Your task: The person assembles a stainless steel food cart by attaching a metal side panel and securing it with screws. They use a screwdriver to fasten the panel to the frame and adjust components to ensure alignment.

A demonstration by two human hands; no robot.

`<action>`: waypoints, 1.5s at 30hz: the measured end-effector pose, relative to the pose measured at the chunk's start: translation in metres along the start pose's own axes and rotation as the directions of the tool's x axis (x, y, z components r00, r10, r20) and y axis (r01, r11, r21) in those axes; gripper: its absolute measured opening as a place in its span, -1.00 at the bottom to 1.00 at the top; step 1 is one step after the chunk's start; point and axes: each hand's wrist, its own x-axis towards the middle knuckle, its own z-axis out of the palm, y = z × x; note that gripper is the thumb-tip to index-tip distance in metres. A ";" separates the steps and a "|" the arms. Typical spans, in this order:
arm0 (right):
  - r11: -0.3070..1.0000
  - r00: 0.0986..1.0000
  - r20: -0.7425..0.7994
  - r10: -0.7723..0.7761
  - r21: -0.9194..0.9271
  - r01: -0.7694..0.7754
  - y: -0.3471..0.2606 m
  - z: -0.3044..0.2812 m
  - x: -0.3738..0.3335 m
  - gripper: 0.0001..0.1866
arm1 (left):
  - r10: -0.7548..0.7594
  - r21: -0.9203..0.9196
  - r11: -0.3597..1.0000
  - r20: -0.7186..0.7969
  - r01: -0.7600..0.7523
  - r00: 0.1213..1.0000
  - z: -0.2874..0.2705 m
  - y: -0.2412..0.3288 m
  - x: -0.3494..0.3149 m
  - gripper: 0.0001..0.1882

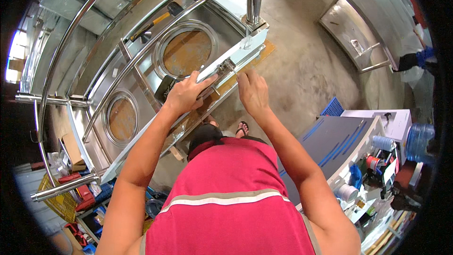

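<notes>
My left hand (186, 93) is at the near edge of a stainless steel frame (146, 89), its index finger stretched along a small metal fitting (225, 67) and its other fingers curled against it. A short brass-coloured stub sticks out below that finger. Just right of the fitting, my right hand (253, 89) is closed in a pinch, its fingertips at a thin metal piece too small to name. Beside my left hand, inside the frame, lies a black object (164, 88), partly hidden.
Two ringed round openings pass through the frame's panel. A hammer (174, 9) with a yellow-and-black handle lies on it. Curved steel tubes (78, 28) rise at left. A grey-topped table (325, 146) and a cluttered bench with a water bottle (420, 142) stand at right; another steel unit (354, 33) is behind.
</notes>
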 end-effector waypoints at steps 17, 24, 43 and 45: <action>-0.231 0.513 0.521 0.682 0.820 -0.524 -0.012 0.026 0.007 -0.73 | 0.009 -0.026 1.000 -0.055 -0.010 0.998 -0.001 0.000 0.009 -0.08; 0.563 0.823 0.096 0.560 0.685 -0.463 -0.038 0.022 -0.007 -0.67 | 0.019 -0.033 0.999 -0.091 -0.022 0.996 0.003 -0.002 0.009 -0.14; -0.068 0.509 0.298 0.808 0.904 -0.422 -0.021 0.039 -0.009 -0.69 | 0.020 -0.010 1.000 -0.089 -0.021 0.996 0.001 0.001 0.008 -0.14; 0.245 0.619 0.120 0.776 0.847 -0.473 -0.021 0.036 -0.014 -0.72 | 0.021 0.000 1.000 -0.097 -0.021 0.995 0.001 0.000 0.009 -0.16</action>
